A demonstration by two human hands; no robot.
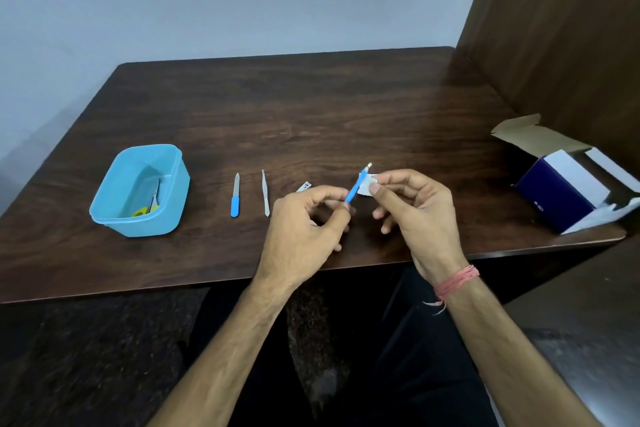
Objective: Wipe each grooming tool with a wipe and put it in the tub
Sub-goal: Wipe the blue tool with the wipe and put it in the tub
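Both forearms reach forward from the bottom edge, bare, the right wrist wrapped with a pink thread band (457, 279). Left hand (304, 229) has its fingers curled and pinches the lower end of a slim blue-handled tool (356, 186) between thumb and forefinger; the tool is a thin rod, tilted up and away, with a small pale metal tip. Right hand (419, 215) pinches a small white wipe (367, 186) between thumb and forefinger, the wipe folded against the tool's shaft just below the tip; the remaining fingers are loosely curled and hold nothing.

Positions below are given relative to the tub (138, 191), a light blue, smooth plastic, rounded-rectangular container standing on the dark wood-grain table (311, 107). Inside the tub lie small scissors (150, 204) with yellow-green handles and metal blades. Right of the tub, apart from it, lies a flat nail file (235, 195) with a blue handle; further right, a slender pale metal tweezer-like tool (265, 193). Further right again, a small silver item (304, 187) shows partly behind the left hand; its kind cannot be told. Both hands hold the tool and wipe well to the right of the tub, above the table. Far right of the tub sits an open cardboard box (568, 184), dark blue and white, flaps raised.
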